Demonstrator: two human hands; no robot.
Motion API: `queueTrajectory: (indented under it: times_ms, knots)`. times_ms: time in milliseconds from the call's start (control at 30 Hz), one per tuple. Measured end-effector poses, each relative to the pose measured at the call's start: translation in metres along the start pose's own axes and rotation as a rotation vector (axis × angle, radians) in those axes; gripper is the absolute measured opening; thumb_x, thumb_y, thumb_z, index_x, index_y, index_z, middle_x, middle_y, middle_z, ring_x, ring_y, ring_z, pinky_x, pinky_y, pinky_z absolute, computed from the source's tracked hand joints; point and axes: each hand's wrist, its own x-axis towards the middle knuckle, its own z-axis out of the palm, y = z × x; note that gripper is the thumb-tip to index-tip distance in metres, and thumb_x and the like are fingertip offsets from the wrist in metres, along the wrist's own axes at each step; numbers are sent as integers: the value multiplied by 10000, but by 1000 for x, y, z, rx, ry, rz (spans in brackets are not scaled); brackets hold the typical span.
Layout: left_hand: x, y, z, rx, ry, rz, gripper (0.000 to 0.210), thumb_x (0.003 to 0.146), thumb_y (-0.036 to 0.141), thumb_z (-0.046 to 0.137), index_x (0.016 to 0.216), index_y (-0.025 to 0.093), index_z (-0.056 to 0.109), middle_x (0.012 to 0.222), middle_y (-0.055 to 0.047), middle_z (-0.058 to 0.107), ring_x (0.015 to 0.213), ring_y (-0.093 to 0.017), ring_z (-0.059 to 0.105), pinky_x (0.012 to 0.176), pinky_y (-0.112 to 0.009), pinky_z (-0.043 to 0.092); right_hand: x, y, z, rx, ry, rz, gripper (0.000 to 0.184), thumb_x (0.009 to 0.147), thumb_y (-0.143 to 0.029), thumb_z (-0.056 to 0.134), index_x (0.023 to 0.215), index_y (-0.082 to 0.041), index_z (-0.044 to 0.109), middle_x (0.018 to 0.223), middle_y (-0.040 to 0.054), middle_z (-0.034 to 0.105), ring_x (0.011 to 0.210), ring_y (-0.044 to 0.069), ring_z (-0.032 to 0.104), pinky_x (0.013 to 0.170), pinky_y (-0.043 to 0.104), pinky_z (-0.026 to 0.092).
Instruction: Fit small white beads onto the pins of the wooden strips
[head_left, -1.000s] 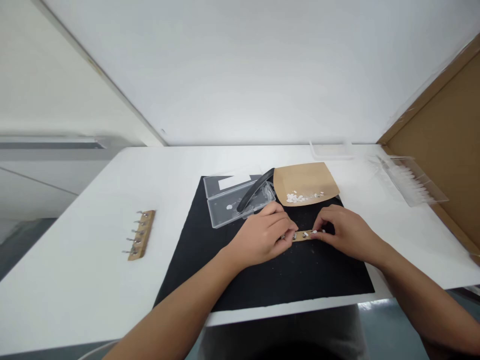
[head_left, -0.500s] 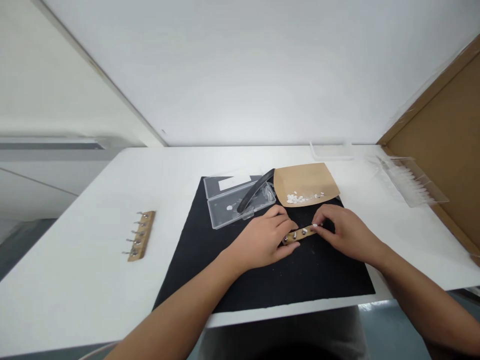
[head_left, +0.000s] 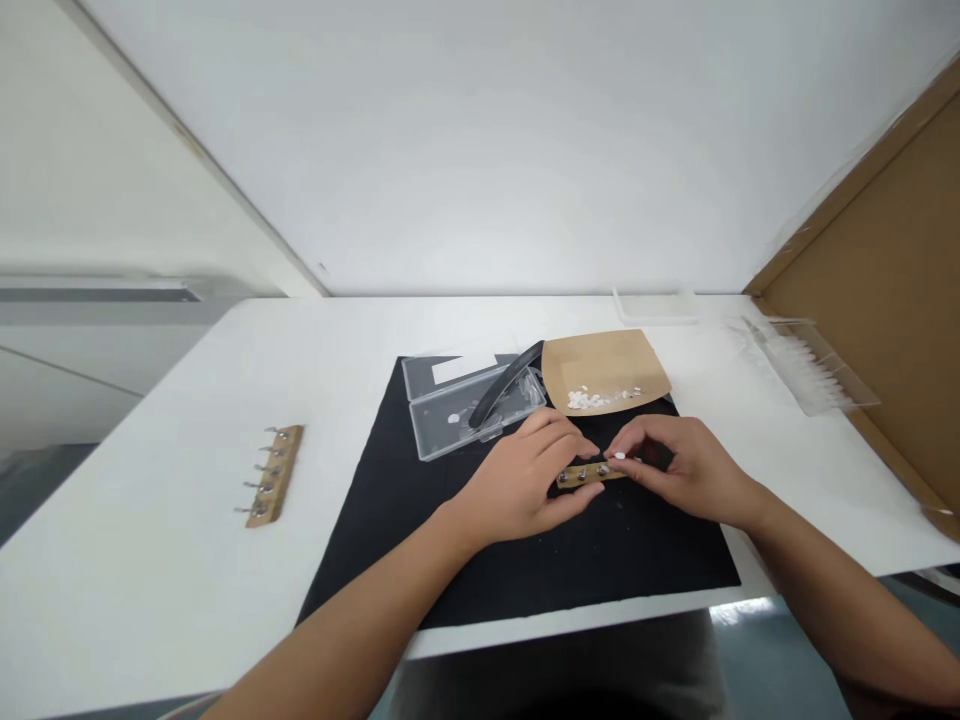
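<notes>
A narrow wooden strip (head_left: 591, 474) with several small metal fittings lies over the black mat. My left hand (head_left: 521, 478) is closed around its left end, thumb on the near edge and fingers on the far edge. Thumb and forefinger of my right hand (head_left: 679, 466) pinch a small white oval piece (head_left: 619, 456) just over the strip's right part. That hand hides much of the strip's right end. Behind the hands, a brown paper tray (head_left: 600, 355) holds a scatter of similar white pieces.
An open clear plastic case (head_left: 431, 437) rests on the black mat (head_left: 525, 570), with a curved black tool (head_left: 506, 385) across it. Another wooden strip (head_left: 279, 477) with upright metal clips stands at left. A transparent box (head_left: 814, 375) of pale pieces lies at right beside a cardboard panel (head_left: 870, 220).
My right hand has shifted slightly left along the strip with the white piece still pinched. My left hand keeps its hold. The whole view has shifted a little.
</notes>
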Motion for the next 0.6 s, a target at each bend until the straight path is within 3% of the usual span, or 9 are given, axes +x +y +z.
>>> queueTrajectory:
  times_ms: [100,233,600]
  knots:
    - [1,3,-2,-31,81,58,220,1010,261,660,1212,177,636,1058,-97,729,1021,-235,634,944,-407,573,-1,-3,1,54,-60,-27,166,995,-412,729,979,-249,754,931,16,767,747,148,672,673,275,532]
    - [1,3,-2,-50,44,122,230,1005,186,659,1235,195,658,1060,-81,718,1005,-215,615,941,-378,572,-1,-6,0,156,-136,-15,164,1011,-399,710,977,-240,731,887,5,736,716,133,664,650,256,529]
    - [1,2,-1,-94,23,95,173,1046,226,640,1191,208,733,1048,-85,717,1000,-201,623,937,-355,563,-2,-11,1,260,-250,-38,207,1037,-388,681,913,-224,677,952,3,660,684,107,653,645,258,542]
